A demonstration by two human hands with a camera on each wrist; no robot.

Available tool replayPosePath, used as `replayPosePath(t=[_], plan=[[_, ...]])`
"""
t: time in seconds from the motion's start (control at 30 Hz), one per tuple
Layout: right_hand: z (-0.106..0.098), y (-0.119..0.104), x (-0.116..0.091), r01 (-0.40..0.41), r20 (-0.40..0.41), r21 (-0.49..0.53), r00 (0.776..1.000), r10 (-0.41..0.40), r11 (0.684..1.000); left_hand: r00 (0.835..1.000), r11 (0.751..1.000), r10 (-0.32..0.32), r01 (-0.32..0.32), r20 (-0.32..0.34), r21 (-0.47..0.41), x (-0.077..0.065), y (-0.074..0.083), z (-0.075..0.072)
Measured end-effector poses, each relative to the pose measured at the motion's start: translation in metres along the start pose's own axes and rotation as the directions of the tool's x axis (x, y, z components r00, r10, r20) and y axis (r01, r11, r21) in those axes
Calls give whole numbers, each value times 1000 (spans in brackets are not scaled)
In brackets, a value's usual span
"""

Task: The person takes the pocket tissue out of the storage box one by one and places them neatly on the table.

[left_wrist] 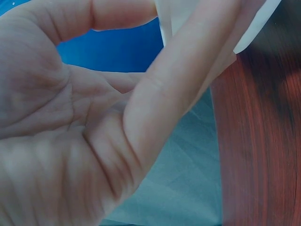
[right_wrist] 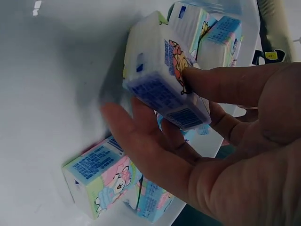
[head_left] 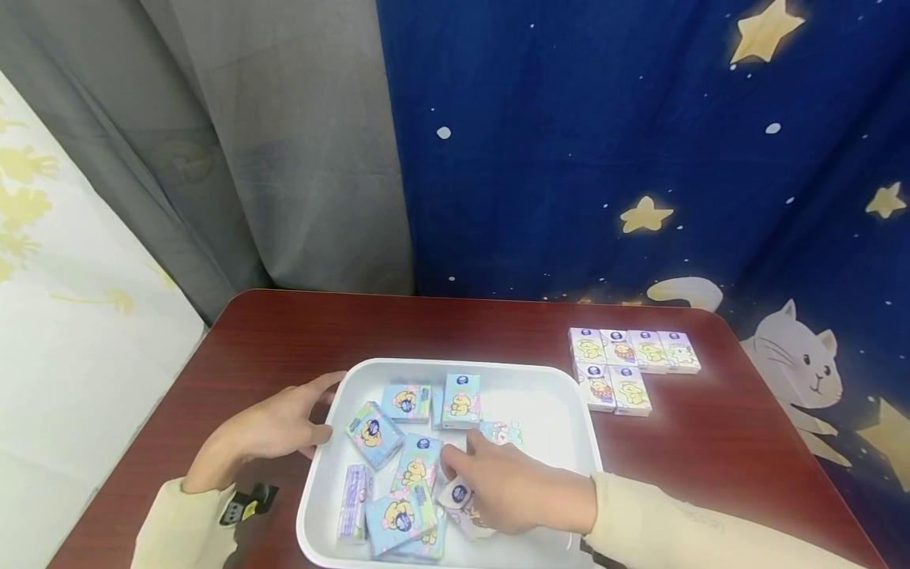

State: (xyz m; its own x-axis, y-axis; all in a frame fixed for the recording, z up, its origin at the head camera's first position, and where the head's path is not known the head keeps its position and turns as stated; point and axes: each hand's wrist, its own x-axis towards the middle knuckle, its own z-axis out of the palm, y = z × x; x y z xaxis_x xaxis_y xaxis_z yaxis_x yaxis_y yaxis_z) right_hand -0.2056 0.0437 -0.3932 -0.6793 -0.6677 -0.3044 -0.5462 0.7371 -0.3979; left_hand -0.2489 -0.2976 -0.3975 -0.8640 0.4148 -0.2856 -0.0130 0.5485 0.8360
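Note:
My right hand (head_left: pixel 508 484) is inside the white plastic tray (head_left: pixel 547 379), pinching a small white and purple tissue pack (right_wrist: pixel 167 70) with a cartoon figure on its face. The right wrist view shows the thumb on the pack's face and the other fingers beneath and around it, with its printed end turned to the camera. My left hand (head_left: pixel 280 423) holds the tray's left side, its thumb and fingers at the wall near the rim. Around the right hand lie several blue tissue packs (head_left: pixel 375 435) with yellow cartoon dogs, some overlapping. A purple pack (head_left: pixel 354 502) stands on edge near the tray's left wall.
Right of the tray, several white and purple tissue packs (head_left: pixel 597 345) lie in two adjoining rows on the dark red wooden table (head_left: pixel 498 328). A blue starry curtain (head_left: pixel 526 197) and a grey curtain (head_left: pixel 320 158) hang behind the table's far edge.

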Motion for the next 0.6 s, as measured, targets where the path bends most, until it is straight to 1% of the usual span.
replayPosePath(t=[0.13,0.37,0.6], plan=[[-2,5,-3,25,-7,13,1000,-25,1000,1000,1000,3,-3,2,-4,0,0,-1],[-8,13,-7,6,6,62,1000,-7,998,1000,1000,0,0,5,-9,0,1,-1],[-19,20,-10,53,-24,104,998,-51,993,1000,1000,-5,5,5,-12,0,1,-1]])
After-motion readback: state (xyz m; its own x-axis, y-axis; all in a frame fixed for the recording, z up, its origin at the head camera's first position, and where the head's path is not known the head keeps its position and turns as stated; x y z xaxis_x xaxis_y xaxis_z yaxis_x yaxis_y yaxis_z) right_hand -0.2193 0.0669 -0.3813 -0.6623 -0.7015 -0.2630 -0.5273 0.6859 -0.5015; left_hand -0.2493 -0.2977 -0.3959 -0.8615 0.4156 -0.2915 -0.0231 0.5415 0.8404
